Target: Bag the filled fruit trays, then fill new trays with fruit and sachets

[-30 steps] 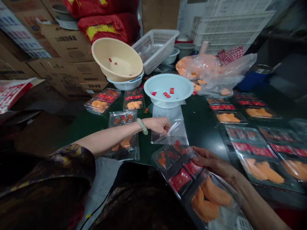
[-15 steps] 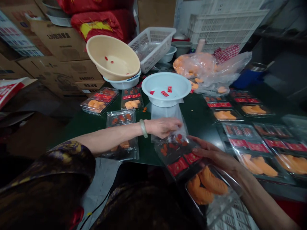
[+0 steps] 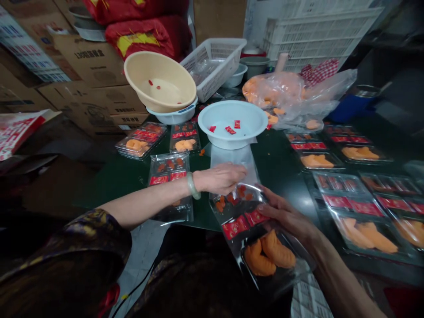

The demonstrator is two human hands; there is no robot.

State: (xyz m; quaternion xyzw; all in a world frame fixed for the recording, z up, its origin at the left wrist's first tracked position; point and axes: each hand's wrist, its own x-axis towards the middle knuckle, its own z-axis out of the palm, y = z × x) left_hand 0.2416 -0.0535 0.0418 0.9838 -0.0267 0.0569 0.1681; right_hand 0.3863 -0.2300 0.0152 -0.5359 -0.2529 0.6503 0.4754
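Observation:
My left hand (image 3: 222,177) pinches the mouth of a clear plastic bag (image 3: 236,160) lying on the dark green table below a white bowl (image 3: 232,123). A green bangle sits on that wrist. My right hand (image 3: 284,213) grips the side of a clear food tray (image 3: 259,236) holding orange dumpling-shaped pieces, red sachets and small red bits. The tray's far end sits at the bag's opening, under my left hand's fingers. The tray's near end hangs past the table's front edge.
Several filled trays (image 3: 361,221) line the right side, and others (image 3: 170,172) lie at the left. A tan bowl (image 3: 160,81) tilts on a white one. Behind stand a white basket (image 3: 215,64), a plastic bag of orange pieces (image 3: 285,95), cartons and red sacks.
My right hand has pushed the tray forward and leftward toward the bag. My left hand has lifted the bag's mouth and shifted right over the tray's far end.

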